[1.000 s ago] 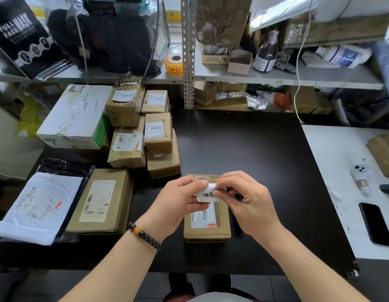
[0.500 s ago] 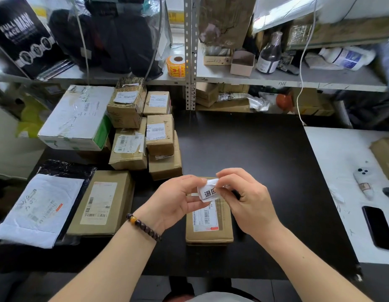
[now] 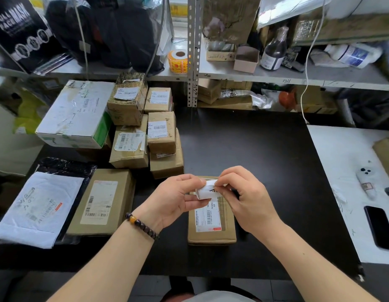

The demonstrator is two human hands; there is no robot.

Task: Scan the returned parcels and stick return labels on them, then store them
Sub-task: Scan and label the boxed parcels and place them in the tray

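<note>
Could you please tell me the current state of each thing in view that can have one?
left hand, pinching the return label at its left edge
right hand, pinching its right edge
return label, curled, held above the parcel, not stuck down
parcel, closed, flat on the black table, shipping label up
phone, face up, screen dark
small pink box, open-topped

Dark beaded bracelet (image 3: 142, 225), one amber bead, left wrist

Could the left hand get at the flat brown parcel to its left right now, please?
Probably yes, once freed: the left hand and right hand both pinch the small label, but nothing lies between it and the flat brown parcel.
</note>
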